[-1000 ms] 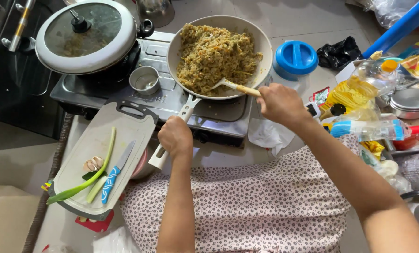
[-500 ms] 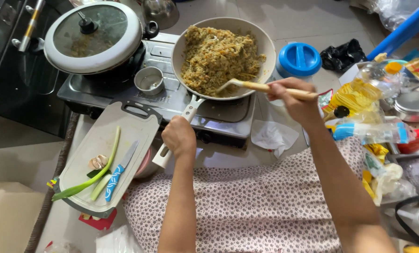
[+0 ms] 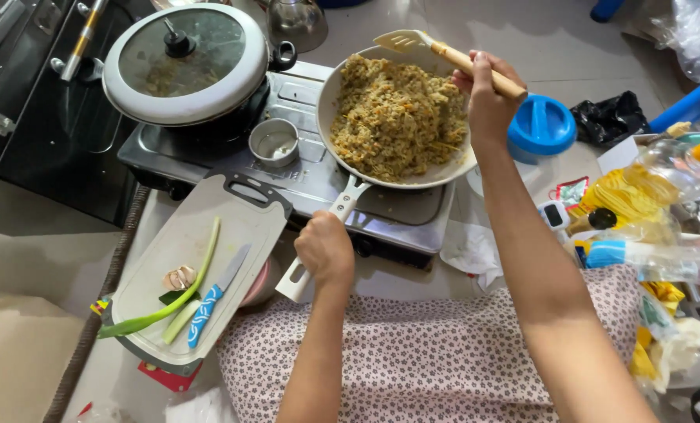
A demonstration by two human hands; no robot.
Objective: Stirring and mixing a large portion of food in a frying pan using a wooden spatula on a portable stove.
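My left hand [image 3: 324, 249] is clamped around the white handle [image 3: 318, 239] of the frying pan [image 3: 330, 125], which sits on the near-right burner of the gas stove [image 3: 303, 176]. My right hand [image 3: 487, 90] is closed on the wooden shaft of the slotted spatula [image 3: 444, 53], lifted clear of the food and held over the pan's far rim, blade pointing away from me. So my 2 hands are well apart, each gripping its own thing.

The pan is heaped with fried noodles [image 3: 397, 117], piled close to the rim on the side next to my right wrist. I judge that is the weak spot: a hard push of the spatula from the far rim could shove strands over the near edge onto the stove. If my left grip slackens, the pan could swivel on its burner.

Left of the pan stands a lidded pot [image 3: 184, 63], with 1 small metal cup [image 3: 273, 142] just beside the pan; a careless swing could knock that cup. The cutting board [image 3: 201, 274], nearer to me than the stove, overhangs at a tilt with a blue-handled knife [image 3: 213, 299] and green onion [image 3: 173, 301] on it, near my left elbow.
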